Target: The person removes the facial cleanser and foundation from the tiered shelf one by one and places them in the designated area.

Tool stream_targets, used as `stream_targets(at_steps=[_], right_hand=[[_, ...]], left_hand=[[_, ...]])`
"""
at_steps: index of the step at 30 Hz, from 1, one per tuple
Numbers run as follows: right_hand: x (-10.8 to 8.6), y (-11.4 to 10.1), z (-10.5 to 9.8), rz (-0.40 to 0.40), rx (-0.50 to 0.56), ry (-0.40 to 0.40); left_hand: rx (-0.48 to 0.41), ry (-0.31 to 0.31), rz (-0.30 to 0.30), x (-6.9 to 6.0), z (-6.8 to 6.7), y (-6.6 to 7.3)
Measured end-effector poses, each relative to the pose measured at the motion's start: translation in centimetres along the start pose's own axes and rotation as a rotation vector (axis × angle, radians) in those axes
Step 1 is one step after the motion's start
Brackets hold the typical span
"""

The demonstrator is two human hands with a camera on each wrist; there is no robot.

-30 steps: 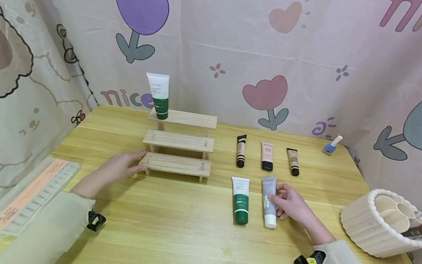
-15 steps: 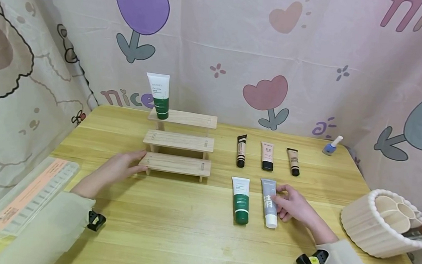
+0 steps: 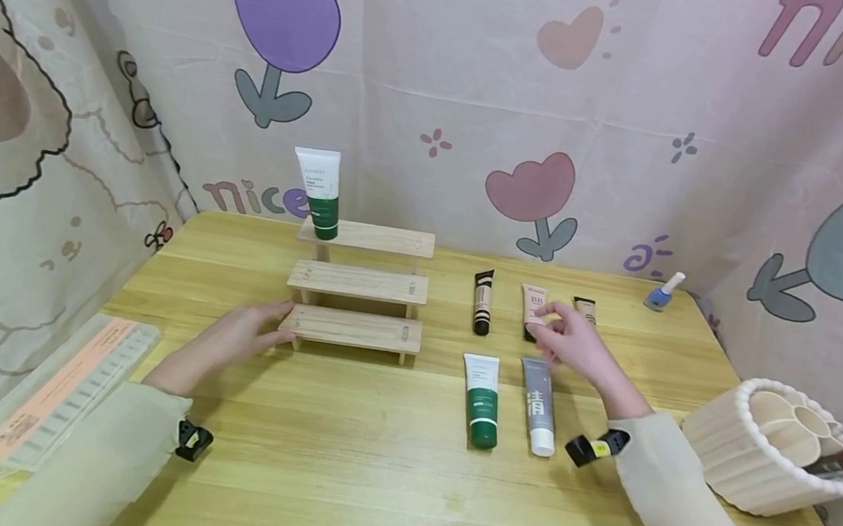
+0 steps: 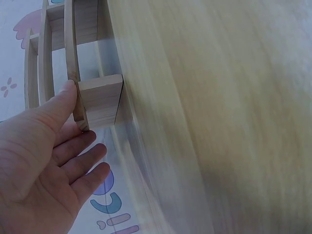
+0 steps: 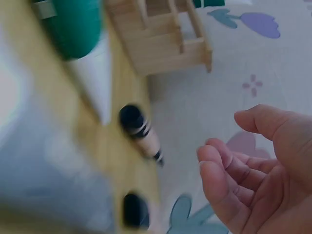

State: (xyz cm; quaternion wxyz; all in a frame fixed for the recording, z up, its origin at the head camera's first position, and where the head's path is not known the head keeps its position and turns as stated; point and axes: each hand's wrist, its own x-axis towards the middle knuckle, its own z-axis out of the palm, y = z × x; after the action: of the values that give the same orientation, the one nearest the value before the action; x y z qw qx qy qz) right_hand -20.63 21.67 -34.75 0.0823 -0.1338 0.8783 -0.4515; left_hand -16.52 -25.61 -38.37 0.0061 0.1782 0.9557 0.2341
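My left hand (image 3: 229, 345) holds the left end of the lowest step of a three-tier wooden display rack (image 3: 351, 328); in the left wrist view the thumb lies on the plank, with the index finger at its end. On the top step, a white-and-green cream tube (image 3: 325, 196) stands at the left. My right hand (image 3: 572, 343), fingers loosely bent and holding nothing, hovers over the pink BB cream tube (image 3: 535, 295), partly hiding it and the small beige tube (image 3: 586, 308). Below it lie a grey tube (image 3: 538, 407) and another white-and-green tube (image 3: 482, 402).
A black-banded beige tube (image 3: 482, 302) lies right of the rack. Blue nail polish (image 3: 657, 298) stands at the back right. A ribbed white brush holder (image 3: 735, 457) is at the right edge, a clear plastic case (image 3: 57, 390) at the left. A printed curtain hangs behind.
My right hand has let go of the grey tube, which stays on the table, and moved up and away toward the back row of tubes. The left hand stays at the rack.
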Motion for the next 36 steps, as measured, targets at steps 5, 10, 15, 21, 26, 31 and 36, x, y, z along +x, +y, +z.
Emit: stream_targets(at_steps=[5, 10, 15, 21, 26, 31, 36], right_hand=[[3.2, -3.3, 1.0, -0.054, 0.029, -0.012], [6.3, -6.2, 2.5, -0.102, 0.060, -0.047], [9.3, -9.1, 4.3, -0.134, 0.097, -0.076], [12.1, -12.5, 6.5, -0.187, 0.149, -0.084], [13.6, -15.3, 7.7, -0.221, 0.190, -0.058], [14.7, -18.0, 8.8, -0.240, 0.235, -0.035], [15.5, -20.6, 9.8, -0.253, 0.276, 0.014]], left_hand=[[-0.014, -0.008, -0.012, -0.1, 0.0, 0.1], [-0.016, -0.010, -0.008, 0.0, 0.0, 0.0], [-0.005, 0.005, 0.005, 0.0, 0.1, 0.1], [0.006, 0.011, 0.000, -0.1, 0.1, 0.2], [0.005, 0.017, 0.005, -0.1, 0.1, 0.2], [0.011, 0.023, 0.014, -0.1, 0.0, 0.2], [0.014, 0.021, 0.018, -0.2, 0.0, 0.2]])
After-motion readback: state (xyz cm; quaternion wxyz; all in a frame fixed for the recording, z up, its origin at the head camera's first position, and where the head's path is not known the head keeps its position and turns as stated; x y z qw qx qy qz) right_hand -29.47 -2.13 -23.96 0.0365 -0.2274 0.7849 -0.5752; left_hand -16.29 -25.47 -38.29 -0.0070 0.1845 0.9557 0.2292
